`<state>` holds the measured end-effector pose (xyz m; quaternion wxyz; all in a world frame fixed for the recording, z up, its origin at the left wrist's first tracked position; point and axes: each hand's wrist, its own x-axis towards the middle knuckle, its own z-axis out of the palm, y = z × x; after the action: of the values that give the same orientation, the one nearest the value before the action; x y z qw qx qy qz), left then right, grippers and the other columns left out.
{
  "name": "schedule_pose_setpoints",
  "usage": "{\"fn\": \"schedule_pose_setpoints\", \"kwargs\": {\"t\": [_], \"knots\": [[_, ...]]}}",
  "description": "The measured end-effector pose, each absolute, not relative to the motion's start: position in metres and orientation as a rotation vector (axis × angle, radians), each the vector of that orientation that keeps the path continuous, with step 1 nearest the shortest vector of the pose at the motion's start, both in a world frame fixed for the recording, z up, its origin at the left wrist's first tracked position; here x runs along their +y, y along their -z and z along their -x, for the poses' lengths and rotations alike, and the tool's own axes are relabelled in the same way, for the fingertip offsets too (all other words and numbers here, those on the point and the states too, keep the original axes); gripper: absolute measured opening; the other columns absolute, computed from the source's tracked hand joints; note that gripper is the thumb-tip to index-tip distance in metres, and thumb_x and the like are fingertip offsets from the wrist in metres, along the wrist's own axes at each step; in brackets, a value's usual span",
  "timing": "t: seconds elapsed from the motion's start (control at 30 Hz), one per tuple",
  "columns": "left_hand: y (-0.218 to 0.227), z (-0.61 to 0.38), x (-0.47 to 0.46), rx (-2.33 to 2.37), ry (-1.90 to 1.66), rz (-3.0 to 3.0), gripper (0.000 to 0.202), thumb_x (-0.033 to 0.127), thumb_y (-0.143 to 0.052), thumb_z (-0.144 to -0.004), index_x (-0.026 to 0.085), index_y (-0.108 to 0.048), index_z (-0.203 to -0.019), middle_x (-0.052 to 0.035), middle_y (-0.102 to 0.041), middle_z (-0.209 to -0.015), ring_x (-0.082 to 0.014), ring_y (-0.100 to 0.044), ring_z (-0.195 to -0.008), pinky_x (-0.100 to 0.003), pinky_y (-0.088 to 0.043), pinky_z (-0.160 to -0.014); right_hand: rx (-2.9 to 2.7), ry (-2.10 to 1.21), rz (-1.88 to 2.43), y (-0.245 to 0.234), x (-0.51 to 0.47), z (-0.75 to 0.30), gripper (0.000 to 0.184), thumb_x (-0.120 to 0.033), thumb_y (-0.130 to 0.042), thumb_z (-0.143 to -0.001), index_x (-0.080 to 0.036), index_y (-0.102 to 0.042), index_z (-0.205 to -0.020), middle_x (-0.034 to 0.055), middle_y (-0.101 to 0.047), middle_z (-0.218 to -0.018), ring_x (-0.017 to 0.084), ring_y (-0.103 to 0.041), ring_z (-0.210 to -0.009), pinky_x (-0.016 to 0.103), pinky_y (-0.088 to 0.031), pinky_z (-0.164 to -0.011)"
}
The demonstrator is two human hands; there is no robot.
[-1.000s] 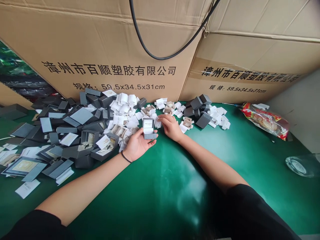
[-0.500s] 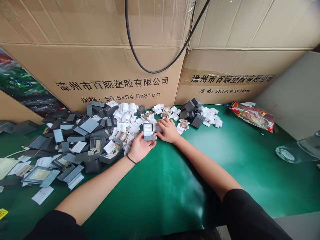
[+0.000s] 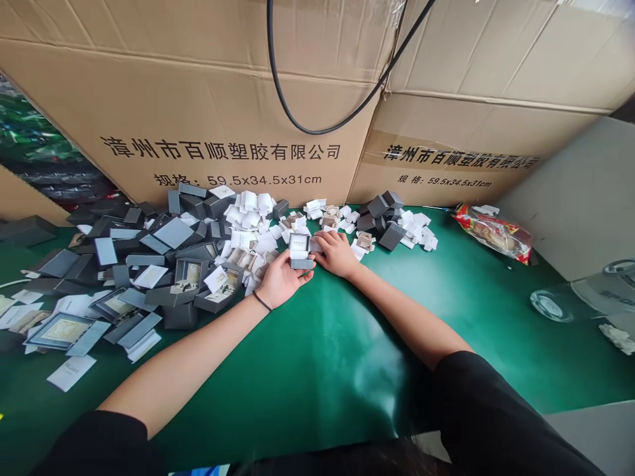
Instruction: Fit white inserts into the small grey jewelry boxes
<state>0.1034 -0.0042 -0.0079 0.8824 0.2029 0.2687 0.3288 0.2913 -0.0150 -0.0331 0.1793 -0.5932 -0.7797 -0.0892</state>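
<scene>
My left hand (image 3: 280, 281) is closed round a small grey jewellery box (image 3: 301, 263), held from below and to its left. The box stands with its lid up; the lid's white lining carries dark print, and a pale insert shows in the base. Close against the box's right side is my right hand (image 3: 338, 254), palm down with its fingers curled. Something whitish shows by its fingertips, but I cannot make out what they grip. Just behind both hands lie folded white card inserts (image 3: 248, 203) and beige-and-white ones (image 3: 330, 219).
Grey boxes (image 3: 173, 231), some open, are heaped at the left with loose white cards (image 3: 71, 373). More dark boxes (image 3: 378, 205) lie at the back right. Cardboard cartons (image 3: 223, 106) wall the green table's back. A red food packet (image 3: 493, 233) and a glass (image 3: 575, 297) are at right.
The view has shifted slightly. My left hand still holds the open jewellery box, and my right hand stays beside it, its fingers a little more curled in.
</scene>
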Motion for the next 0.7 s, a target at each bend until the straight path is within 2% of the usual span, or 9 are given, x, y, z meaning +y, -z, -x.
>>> {"fn": "schedule_pose_setpoints", "kwargs": {"t": [0.23, 0.7], "knots": [[0.0080, -0.1047, -0.0049, 0.568, -0.674, -0.444, 0.031, 0.030, -0.041, -0.092, 0.011, -0.062, -0.104, -0.0131, -0.068, -0.091, -0.0205, -0.064, -0.077, -0.034, -0.048, -0.069, -2.237, 0.225, 1.668, 0.0308, -0.0146, -0.2898, 0.033, -0.037, -0.042, -0.093, -0.016, -0.057, -0.113, 0.0121, -0.061, -0.122, 0.027, -0.048, -0.106, 0.044, -0.028, -0.097], [0.0124, -0.1041, -0.0024, 0.545, -0.625, -0.431, 0.034, 0.032, -0.043, -0.092, 0.011, -0.061, -0.111, -0.0137, -0.069, -0.095, -0.0214, -0.065, -0.080, -0.034, -0.049, -0.071, -2.230, 0.162, 1.658, 0.0351, -0.0103, -0.2915, 0.031, -0.036, -0.044, -0.092, -0.017, -0.059, -0.111, 0.0110, -0.061, -0.121, 0.028, -0.049, -0.105, 0.044, -0.033, -0.094]]}}
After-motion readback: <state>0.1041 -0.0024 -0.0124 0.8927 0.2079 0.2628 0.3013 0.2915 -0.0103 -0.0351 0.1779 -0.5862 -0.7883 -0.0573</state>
